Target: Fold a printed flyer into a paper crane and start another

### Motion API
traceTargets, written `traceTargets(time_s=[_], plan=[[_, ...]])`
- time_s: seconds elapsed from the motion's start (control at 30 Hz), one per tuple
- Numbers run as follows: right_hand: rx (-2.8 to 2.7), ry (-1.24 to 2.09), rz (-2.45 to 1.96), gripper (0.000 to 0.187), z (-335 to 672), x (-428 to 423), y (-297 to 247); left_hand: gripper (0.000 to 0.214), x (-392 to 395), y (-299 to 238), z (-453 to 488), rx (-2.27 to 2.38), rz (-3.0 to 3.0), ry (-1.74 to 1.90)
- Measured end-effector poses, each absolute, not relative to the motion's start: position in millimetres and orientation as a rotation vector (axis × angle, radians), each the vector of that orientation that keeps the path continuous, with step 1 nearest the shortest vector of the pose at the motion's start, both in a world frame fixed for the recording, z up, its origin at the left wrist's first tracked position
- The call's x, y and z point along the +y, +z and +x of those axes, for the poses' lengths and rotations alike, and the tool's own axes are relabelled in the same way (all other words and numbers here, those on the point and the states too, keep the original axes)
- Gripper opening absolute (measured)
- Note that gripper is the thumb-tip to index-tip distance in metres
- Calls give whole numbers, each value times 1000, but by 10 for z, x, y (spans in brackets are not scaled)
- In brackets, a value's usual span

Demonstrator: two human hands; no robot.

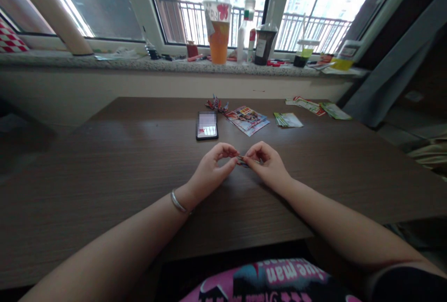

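Near the middle of the table, my left hand [220,160] and my right hand [264,161] meet over a small folded piece of printed paper [242,161]. Thumb and fingertips of each hand pinch it, and it is held just above the tabletop. My fingers cover much of it, so its full shape is hidden. Beyond my left hand lies a phone [207,126] with its screen lit. Behind the phone sits a small spiky cluster of folded paper [217,104]. Colourful printed sheets [247,120] lie in a loose stack past my hands.
Green-and-white cards [288,120] lie to the right of the stack, with more printed slips [307,105] near the table's back right. Along the windowsill [139,63] stand a tall cup of orange drink [219,43], a dark cup [264,46], a clear bottle [242,41] and small clutter.
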State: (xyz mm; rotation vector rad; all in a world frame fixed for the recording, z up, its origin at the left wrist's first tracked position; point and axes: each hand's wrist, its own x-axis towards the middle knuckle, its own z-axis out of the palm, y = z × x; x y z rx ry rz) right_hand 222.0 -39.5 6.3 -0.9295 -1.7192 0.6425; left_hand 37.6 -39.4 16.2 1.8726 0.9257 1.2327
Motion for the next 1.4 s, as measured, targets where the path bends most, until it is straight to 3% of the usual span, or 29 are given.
traceTargets(time_s=[0.53, 0.83, 1.4], plan=[[-1744, 773, -949, 11, 2180, -414, 33, 10, -407, 165, 390, 1014, 1775, 1146], [-1832, 532, -926, 9, 2185, -450, 112, 14, -429, 165, 380, 1104, 1863, 1163], [-1845, 505, -874, 8, 2198, -407, 96, 10, -439, 179, 383, 1170, 1933, 1235]])
